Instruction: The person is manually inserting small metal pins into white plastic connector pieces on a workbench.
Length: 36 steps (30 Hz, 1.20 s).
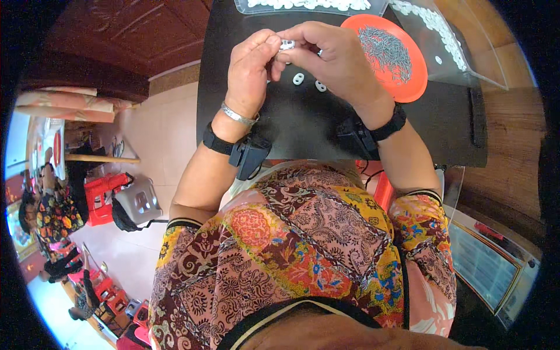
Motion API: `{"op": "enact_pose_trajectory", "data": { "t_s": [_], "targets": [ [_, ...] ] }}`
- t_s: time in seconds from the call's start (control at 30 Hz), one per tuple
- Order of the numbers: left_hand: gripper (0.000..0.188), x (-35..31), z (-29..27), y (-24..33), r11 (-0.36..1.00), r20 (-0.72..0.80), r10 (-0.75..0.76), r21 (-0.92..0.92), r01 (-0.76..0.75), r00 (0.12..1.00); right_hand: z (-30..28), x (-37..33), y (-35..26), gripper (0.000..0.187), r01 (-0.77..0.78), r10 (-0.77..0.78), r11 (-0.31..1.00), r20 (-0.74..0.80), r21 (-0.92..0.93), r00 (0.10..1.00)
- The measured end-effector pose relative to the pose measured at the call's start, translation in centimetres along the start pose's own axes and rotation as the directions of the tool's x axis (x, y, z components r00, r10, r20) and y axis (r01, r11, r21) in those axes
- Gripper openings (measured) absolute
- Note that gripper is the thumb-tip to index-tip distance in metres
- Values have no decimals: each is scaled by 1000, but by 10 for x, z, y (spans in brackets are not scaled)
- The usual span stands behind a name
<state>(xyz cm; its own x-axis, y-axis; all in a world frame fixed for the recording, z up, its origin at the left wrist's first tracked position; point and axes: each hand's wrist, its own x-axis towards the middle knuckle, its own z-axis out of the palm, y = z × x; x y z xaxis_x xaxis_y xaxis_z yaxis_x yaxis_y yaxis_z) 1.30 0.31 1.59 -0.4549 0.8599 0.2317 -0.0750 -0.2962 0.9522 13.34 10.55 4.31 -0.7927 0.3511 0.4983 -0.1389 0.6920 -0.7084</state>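
Observation:
Both hands meet over a black table [303, 125]. My left hand [249, 70] and my right hand [332, 58] pinch one small white plastic part [286, 44] between their fingertips. Two more white oval parts [298, 79] lie on the black surface just below the hands. An orange round plate [396, 55] with a heap of thin metal pins sits to the right of my right hand. Each wrist carries a black band with a small black device, and the left also a silver bangle.
Clear plastic bags of white parts [434, 26] lie along the far edge and right of the plate. Left on the tiled floor stand a grey stool [139, 201] and red stools [99, 195]; another person [49, 213] sits there.

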Motion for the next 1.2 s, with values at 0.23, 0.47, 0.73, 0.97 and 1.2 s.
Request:
{"op": "enact_pose_trajectory", "data": {
  "t_s": [0.23,0.47,0.73,0.97,1.2],
  "targets": [
    [26,-6,6,-2,999,-106,-20,-42,16,994,10,1,7,15,129,-137,988,-96,-86,986],
    [25,-2,-2,-4,997,-81,-76,-14,75,994,14,0,7,16,17,-19,1000,-74,-21,997],
    [25,6,-18,-5,998,-211,21,-49,-32,977,-58,22,-23,18,-139,15,936,-358,-323,934],
    [25,13,-18,-4,990,-204,-33,-140,4,978,-204,24,4,20,-308,-236,641,-562,-703,792],
    [25,14,-24,-11,992,-223,-29,-126,1,974,-140,9,41,18,-81,27,801,-99,-594,995]
  ]
}}
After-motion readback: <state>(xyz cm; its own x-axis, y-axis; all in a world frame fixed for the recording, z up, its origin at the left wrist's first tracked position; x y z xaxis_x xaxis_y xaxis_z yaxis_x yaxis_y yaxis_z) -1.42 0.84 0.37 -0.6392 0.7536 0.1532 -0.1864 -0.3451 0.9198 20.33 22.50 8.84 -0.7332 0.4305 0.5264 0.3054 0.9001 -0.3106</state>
